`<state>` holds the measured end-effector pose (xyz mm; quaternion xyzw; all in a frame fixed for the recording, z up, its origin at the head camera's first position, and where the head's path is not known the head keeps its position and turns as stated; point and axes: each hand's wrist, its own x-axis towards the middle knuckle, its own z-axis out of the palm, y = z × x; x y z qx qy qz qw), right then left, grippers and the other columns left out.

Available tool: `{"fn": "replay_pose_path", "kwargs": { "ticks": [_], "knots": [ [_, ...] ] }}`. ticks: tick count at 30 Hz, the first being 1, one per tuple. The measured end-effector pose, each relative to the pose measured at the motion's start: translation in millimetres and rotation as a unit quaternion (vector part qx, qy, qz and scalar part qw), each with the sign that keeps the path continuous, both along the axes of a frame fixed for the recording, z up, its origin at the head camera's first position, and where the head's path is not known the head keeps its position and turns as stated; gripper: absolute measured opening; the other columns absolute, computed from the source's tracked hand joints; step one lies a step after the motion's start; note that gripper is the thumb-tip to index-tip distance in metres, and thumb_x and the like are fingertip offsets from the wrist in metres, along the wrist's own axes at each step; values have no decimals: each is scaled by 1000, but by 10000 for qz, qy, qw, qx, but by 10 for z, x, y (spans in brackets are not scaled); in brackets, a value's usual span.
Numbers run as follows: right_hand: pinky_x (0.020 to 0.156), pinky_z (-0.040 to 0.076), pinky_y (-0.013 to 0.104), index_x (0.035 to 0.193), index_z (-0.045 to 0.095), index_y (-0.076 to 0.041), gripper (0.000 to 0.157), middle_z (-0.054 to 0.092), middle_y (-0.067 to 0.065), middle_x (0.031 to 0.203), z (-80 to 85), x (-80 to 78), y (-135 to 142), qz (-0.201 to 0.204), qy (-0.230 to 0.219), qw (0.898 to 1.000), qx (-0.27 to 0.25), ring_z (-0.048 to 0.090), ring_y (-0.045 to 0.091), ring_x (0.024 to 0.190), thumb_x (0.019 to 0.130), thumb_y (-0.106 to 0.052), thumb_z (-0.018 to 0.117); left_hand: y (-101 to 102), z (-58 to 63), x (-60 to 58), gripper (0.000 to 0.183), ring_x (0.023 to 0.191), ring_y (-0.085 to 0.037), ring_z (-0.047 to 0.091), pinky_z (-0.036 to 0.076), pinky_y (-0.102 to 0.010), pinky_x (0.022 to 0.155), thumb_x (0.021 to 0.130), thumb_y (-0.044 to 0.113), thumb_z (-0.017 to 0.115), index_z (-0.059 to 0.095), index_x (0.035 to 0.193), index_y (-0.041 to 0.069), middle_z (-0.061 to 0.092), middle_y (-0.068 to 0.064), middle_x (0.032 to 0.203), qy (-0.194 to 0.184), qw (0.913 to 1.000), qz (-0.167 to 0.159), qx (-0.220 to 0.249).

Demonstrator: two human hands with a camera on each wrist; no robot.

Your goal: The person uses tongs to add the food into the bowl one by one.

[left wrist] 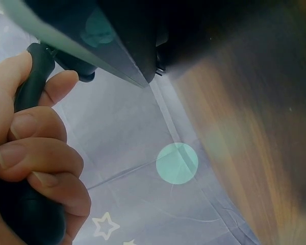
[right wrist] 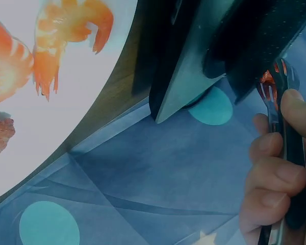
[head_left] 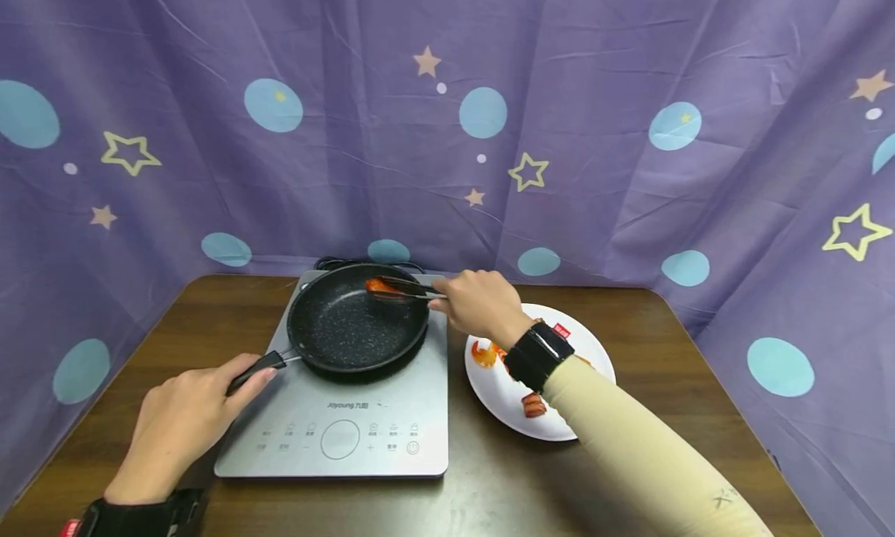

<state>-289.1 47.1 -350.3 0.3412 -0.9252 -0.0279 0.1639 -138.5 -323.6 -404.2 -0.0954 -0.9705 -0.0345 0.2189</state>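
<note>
My left hand (head_left: 185, 413) grips the black handle (head_left: 255, 371) of a frying pan (head_left: 349, 331), fingers wrapped round it in the left wrist view. The pan rests on a silver induction cooker (head_left: 391, 389). My right hand (head_left: 482, 302) holds metal tongs (right wrist: 291, 148) with dark grips, reaching over the pan's right rim. Between the tong ends, above the inside of the pan, is an orange-red piece of food (head_left: 381, 287); its kind is unclear, and I cannot tell if it touches the pan. The rest of the pan's dark speckled surface shows bare.
Right of the cooker stands a white plate (head_left: 499, 409), partly covered by my right wrist. On it lie a shrimp (right wrist: 74, 25), a browned ridged piece of food (head_left: 534, 405) and a small red tag (head_left: 562, 331). Black cable (head_left: 336, 263) lies behind the cooker, before a purple curtain (head_left: 594, 210).
</note>
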Motion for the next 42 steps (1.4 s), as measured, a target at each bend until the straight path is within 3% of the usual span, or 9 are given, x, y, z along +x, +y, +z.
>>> {"fn": "replay_pose_path", "kwargs": {
  "ticks": [8,13,20,30,37,42],
  "knots": [
    [55,48,40,92,62,-29,23,60,-5,73,-22,-95,-247,-45,-362,9992,145,59,19,64,97,-48,51,-22,-2,13,39,37,-10,24,18,-29,32,90,52,61,63,116,24,24,10,43,39,10000,-7,35],
    [56,47,42,85,59,-27,24,61,-3,75,-63,-119,-403,-21,-283,9995,158,58,21,65,96,-48,54,-33,-14,29,40,37,-11,25,19,-30,32,90,53,60,63,117,24,26,9,42,-9,10000,54,71],
    [56,48,40,91,62,-27,23,63,-3,79,-137,-118,-558,-84,-242,9996,153,60,20,70,95,-49,55,-16,2,31,41,40,-12,31,22,-31,32,92,56,56,62,118,25,32,8,45,-287,9994,173,114],
    [59,49,42,98,63,-28,25,65,-1,87,-159,-127,-521,-366,-272,9989,60,61,22,75,93,-51,57,-4,-5,-1,39,38,-11,27,20,-31,32,90,54,60,63,116,25,27,9,43,-34,10000,4,50],
    [59,48,42,103,65,-27,27,65,-1,90,-131,-111,-455,-364,-355,9987,90,60,23,74,93,-50,57,-10,1,1,39,40,-12,30,22,-32,32,91,55,58,62,117,26,32,8,45,-237,9996,114,132],
    [58,48,43,101,64,-26,26,65,0,88,-114,-121,-384,-411,-330,9985,132,60,24,72,93,-50,57,-7,6,-2,39,40,-12,30,21,-31,32,91,54,59,63,117,25,33,8,46,-153,9998,32,119]
  ]
}}
